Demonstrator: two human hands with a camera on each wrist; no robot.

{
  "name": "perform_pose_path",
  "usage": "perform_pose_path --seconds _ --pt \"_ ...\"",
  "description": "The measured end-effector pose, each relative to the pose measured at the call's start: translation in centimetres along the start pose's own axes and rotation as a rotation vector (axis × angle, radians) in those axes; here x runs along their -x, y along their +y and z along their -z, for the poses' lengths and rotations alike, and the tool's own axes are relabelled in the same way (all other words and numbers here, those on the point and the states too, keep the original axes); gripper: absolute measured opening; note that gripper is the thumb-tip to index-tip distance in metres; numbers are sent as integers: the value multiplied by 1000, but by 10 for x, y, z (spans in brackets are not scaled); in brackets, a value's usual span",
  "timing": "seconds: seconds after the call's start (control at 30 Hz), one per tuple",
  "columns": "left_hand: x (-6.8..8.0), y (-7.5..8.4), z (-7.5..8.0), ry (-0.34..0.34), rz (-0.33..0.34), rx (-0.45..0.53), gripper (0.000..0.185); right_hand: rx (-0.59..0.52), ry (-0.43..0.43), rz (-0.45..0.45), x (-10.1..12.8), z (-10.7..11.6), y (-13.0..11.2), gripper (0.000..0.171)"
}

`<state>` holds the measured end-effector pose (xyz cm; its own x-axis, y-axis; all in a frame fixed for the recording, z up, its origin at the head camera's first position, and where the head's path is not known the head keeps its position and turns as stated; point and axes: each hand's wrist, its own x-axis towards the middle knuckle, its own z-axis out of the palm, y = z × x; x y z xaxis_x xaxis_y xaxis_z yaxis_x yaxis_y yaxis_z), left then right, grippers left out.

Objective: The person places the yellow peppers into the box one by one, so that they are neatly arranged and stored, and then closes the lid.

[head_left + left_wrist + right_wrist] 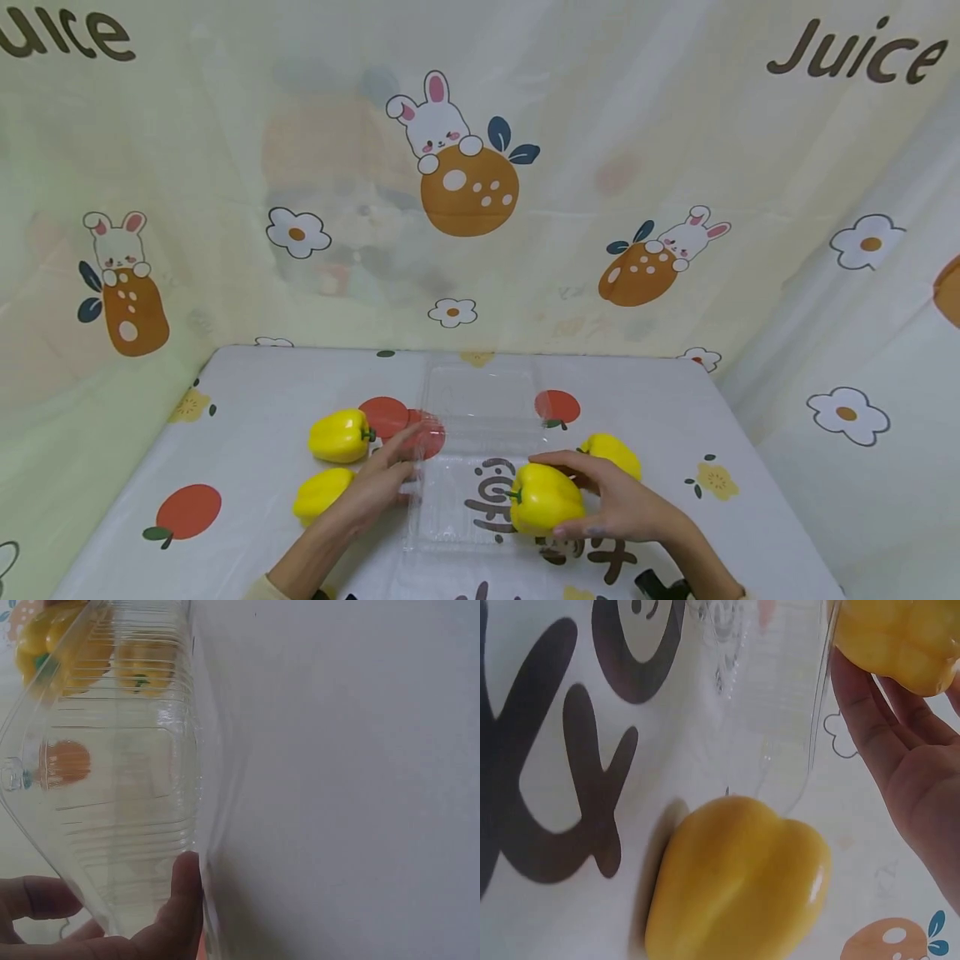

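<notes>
Head view, read from left to right, gives me two yellow peppers first: a farther pepper [337,435] and a nearer pepper [321,493], both lying left of the clear container [442,525]. Their skins look smooth and glossy, so I'd guess they are firm, fairly light and a touch slippery; fingers round the broad middle, clear of the stem, should hold best.

Next comes the left hand [386,475], at the container's left side. From the left wrist view, its thumb and fingers pinch the thin plastic there, with the rest of the container stretching off to the right of that hold. I'd expect it to be very light, springy and easily dented, so a gentle grip by the wall suits it.

Over the container's right part, the right hand [622,500] holds a third pepper [546,500], spread about as wide as its body, thumb on the near side, stem pointing left, away from the palm. Whether it touches the plastic I can't tell.

Right of the container lies a fourth pepper [613,454], beyond the right hand and apart from it.
</notes>
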<state>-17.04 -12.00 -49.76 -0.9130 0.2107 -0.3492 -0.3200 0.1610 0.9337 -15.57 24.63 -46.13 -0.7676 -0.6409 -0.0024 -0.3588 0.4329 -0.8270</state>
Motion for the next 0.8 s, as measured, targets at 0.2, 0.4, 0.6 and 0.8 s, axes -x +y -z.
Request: perform_pose_path --seconds 0.2,0.4,0.6,0.8 --pt "0 0 1 -7 -5 -1 65 14 -6 0 -3 -5 -1 72" --pt "2 -1 2 1 -6 0 65 21 -19 14 -6 -9 -1 72" --pt "2 -2 2 12 -2 5 66 18 -23 18 -7 -11 -2 71" --pt "2 -1 0 -4 -8 -5 65 18 -28 20 -8 -12 -1 72"
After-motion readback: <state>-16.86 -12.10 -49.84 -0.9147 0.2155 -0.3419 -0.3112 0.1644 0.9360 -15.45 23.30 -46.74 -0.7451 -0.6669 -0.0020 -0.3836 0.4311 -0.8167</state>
